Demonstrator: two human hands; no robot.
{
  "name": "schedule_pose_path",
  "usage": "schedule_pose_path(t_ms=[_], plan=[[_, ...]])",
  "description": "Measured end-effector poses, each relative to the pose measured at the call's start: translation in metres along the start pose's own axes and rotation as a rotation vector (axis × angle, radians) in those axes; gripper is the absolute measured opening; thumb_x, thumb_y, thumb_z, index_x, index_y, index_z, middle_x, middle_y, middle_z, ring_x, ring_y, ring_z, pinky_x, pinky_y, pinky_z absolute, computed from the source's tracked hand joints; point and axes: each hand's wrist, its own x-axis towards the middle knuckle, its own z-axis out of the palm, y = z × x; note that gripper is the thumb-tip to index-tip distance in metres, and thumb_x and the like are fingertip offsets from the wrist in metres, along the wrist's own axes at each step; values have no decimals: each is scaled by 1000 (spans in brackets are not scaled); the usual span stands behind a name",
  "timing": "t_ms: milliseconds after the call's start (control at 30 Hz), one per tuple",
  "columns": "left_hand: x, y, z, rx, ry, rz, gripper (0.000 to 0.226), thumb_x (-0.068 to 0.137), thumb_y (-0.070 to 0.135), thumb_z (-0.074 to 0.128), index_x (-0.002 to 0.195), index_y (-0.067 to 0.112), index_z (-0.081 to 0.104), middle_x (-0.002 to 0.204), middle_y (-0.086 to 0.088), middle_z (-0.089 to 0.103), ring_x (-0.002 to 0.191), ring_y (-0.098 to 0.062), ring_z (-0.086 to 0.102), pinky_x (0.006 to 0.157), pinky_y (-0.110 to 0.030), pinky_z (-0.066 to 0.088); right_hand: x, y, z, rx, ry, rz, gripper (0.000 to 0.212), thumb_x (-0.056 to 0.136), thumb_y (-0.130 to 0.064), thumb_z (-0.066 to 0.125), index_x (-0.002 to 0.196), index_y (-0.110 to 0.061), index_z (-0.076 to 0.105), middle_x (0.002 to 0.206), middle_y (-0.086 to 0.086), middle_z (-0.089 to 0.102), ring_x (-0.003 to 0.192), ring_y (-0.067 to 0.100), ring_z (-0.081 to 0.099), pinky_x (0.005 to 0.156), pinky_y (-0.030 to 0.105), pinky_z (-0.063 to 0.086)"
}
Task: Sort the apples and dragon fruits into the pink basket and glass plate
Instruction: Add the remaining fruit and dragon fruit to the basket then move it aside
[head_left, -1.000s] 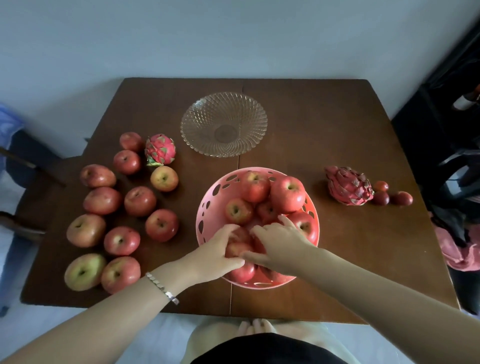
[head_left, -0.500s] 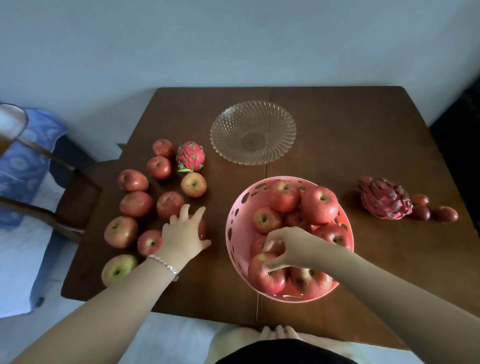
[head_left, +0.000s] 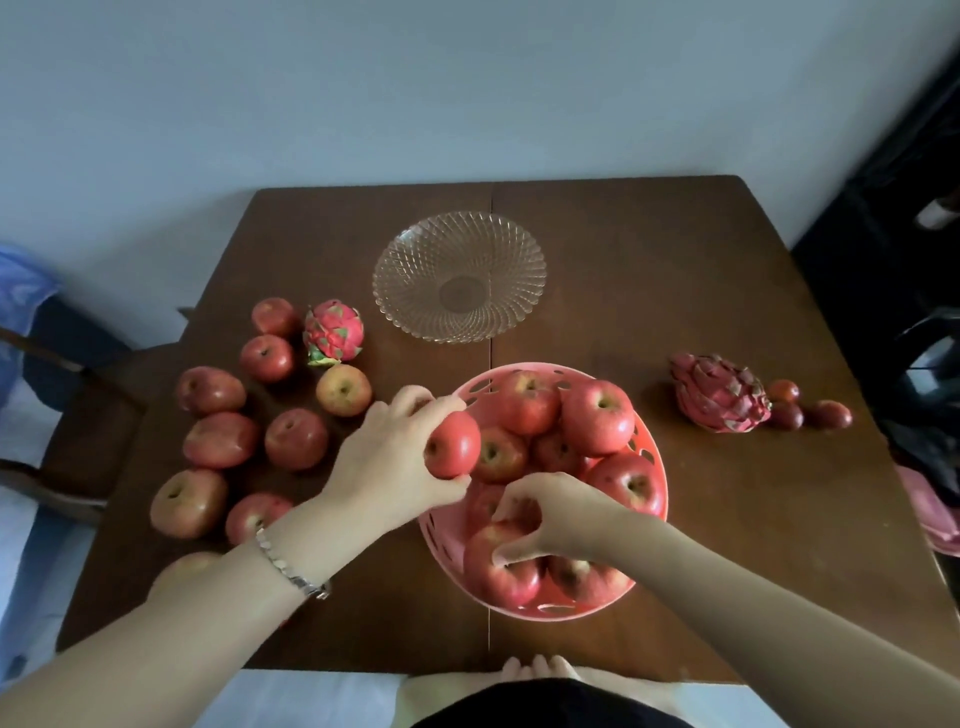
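A pink basket (head_left: 440, 540) sits near the table's front, piled with several red apples. My left hand (head_left: 387, 462) holds a red apple (head_left: 452, 444) just above the basket's left rim. My right hand (head_left: 550, 517) rests inside the basket, fingers curled on an apple (head_left: 501, 574) at its front. Several more apples (head_left: 296, 439) lie loose on the table's left side. A bright pink dragon fruit (head_left: 333, 332) lies among them at the back. A darker dragon fruit (head_left: 719, 392) lies to the right. The glass plate (head_left: 460, 275) stands bare behind the basket.
Three small dark red fruits (head_left: 810, 413) lie beside the right dragon fruit. A wooden chair (head_left: 67, 415) stands off the table's left edge. Dark objects crowd the right side past the table's edge. My knees show below the front edge.
My left hand took an apple from the left group and carried it right to the basket's rim. My right hand stays on the front apple in the basket.
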Motion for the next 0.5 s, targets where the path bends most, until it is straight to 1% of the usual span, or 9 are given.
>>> schedule_pose_path(t_ms=[33,100,167,267,333,400,433,500], plan=[[0,5,6,39,-60,54,70,66,48,72,129,42,41,130,13,38,107,-20,45,79,-34,47,0,0,0,-2,4,-1,36,69,-46,77,99,-31,63,99,-13,62,92,9,58,83,29,51],[2,9,19,110,-167,90,71,69,48,68,133,43,37,135,13,36,107,-22,45,80,-35,46,1,1,0,-1,7,-4,36,69,-46,76,99,-32,63,99,-13,63,93,10,59,85,30,52],[4,7,32,196,-242,112,69,75,45,65,137,41,34,138,10,35,109,-25,47,85,-36,45,2,2,2,-13,10,-11,35,70,-46,75,100,-33,63,97,-14,61,93,10,58,84,30,51],[5,-2,35,328,-331,216,72,77,41,63,140,41,29,139,7,33,116,-25,47,94,-36,40,1,3,3,-46,26,-6,35,70,-47,74,100,-32,63,97,-13,60,93,11,58,83,32,52],[6,-6,30,381,-351,292,76,75,37,65,141,40,28,139,8,33,117,-23,47,101,-36,34,0,2,3,-53,29,10,37,70,-49,74,100,-31,62,100,-11,61,93,11,58,83,33,52],[7,-5,26,420,-340,340,77,73,34,66,141,38,29,136,9,35,114,-24,49,103,-36,31,-1,2,3,-66,28,34,42,69,-52,72,103,-31,59,99,-12,60,91,10,57,81,31,53],[6,-4,25,427,-333,348,77,72,34,67,140,36,30,136,9,36,111,-24,50,103,-35,30,-1,1,3,-66,30,49,48,69,-56,70,107,-31,55,98,-13,60,90,10,57,81,31,53],[5,-4,26,412,-327,339,80,69,35,69,139,31,31,139,9,38,111,-26,51,102,-35,32,3,-2,4,-29,47,78,66,69,-65,63,120,-29,46,102,-11,61,92,12,60,83,33,53]])
